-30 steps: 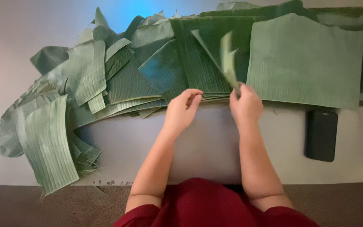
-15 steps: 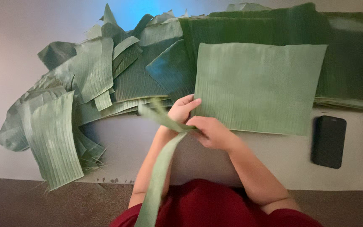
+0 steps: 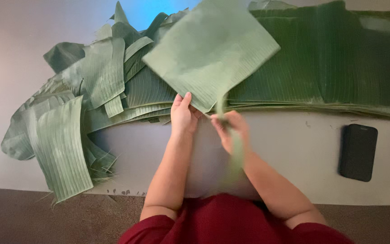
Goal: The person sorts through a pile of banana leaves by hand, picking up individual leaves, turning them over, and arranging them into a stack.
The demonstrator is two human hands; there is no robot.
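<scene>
We note one cut leaf square [image 3: 211, 52] lifted over the table [image 3: 294, 144], left hand [image 3: 183, 115] pinching its near corner, right hand [image 3: 231, 129] gripping one torn strip [image 3: 236, 153]; one phone [image 3: 358, 151] right.

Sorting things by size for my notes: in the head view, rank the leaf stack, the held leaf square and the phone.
1. Leaf stack
2. Leaf square, though it is lifted nearer the camera
3. Phone
</scene>
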